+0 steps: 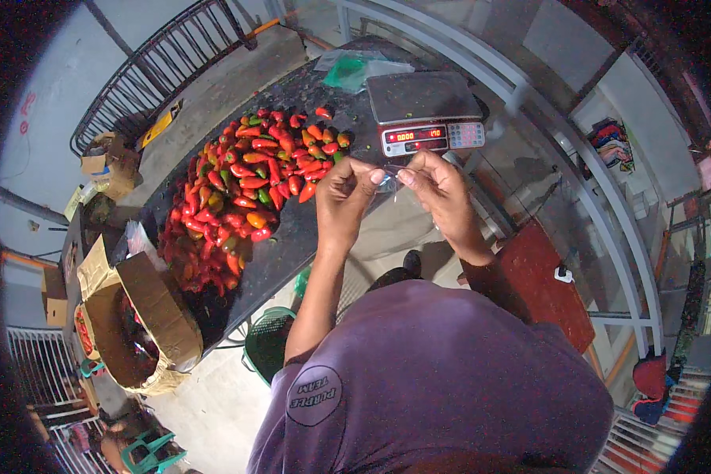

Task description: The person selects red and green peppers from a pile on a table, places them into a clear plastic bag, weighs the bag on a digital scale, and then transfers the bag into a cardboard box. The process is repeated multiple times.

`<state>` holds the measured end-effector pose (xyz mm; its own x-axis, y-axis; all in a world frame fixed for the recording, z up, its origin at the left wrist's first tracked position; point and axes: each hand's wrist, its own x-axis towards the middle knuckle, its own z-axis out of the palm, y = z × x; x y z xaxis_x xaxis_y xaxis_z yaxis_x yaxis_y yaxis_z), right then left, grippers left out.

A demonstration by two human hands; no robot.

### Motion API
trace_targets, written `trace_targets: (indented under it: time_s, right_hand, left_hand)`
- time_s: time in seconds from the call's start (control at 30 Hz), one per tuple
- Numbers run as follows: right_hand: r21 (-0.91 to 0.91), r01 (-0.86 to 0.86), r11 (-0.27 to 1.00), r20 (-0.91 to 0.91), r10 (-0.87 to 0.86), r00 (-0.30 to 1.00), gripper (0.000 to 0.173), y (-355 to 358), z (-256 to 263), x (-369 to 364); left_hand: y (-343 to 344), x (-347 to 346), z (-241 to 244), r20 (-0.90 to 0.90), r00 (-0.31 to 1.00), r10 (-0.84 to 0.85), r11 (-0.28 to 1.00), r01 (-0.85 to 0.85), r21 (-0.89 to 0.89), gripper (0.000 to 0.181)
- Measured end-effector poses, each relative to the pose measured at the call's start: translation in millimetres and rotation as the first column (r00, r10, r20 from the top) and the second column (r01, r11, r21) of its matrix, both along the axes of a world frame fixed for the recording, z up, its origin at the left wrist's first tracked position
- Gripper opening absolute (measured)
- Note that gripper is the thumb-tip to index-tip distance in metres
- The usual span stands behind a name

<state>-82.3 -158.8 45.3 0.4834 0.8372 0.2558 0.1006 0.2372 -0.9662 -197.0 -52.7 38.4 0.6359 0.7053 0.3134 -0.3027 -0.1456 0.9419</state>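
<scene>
Between my two hands a small clear plastic bag is pinched at its edge. My left hand holds one side of it with thumb and forefinger. Thumb and fingers of my right hand grip the other side. Much of the bag is too see-through to make out. To the left, a large heap of peppers, mostly red with some green and orange, lies on the dark tabletop. Just beyond my right hand stands a digital weighing scale with a lit display and a bare platform.
Flat plastic bags lie beside the scale at the far end. An open cardboard box stands at the near left, with a green plastic basket below the table edge. A smaller carton sits beyond the table. Glass panels with metal frames rise on the right.
</scene>
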Motion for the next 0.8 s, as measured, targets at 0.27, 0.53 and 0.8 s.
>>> trace_targets:
  time_s: [0.27,0.53,0.8]
  right_hand:
    - [-0.03,0.03,0.999,-0.179,-0.035,0.983,0.02,-2,0,-9]
    - [0.038,0.05,0.998,-0.032,-0.049,0.998,0.017,-5,-1,-1]
    - [0.05,0.014,0.999,-0.254,-0.001,0.967,0.026,-9,-8,-5]
  left_hand:
    - [-5,7,-15,-0.041,0.996,0.081,0.996,-0.08,0.043,0.027]
    - [-3,7,-6,-0.011,0.999,-0.046,0.995,0.045,-0.089,0.015]
    - [-9,16,-14,-0.074,0.995,0.06,0.993,-0.053,0.102,0.02]
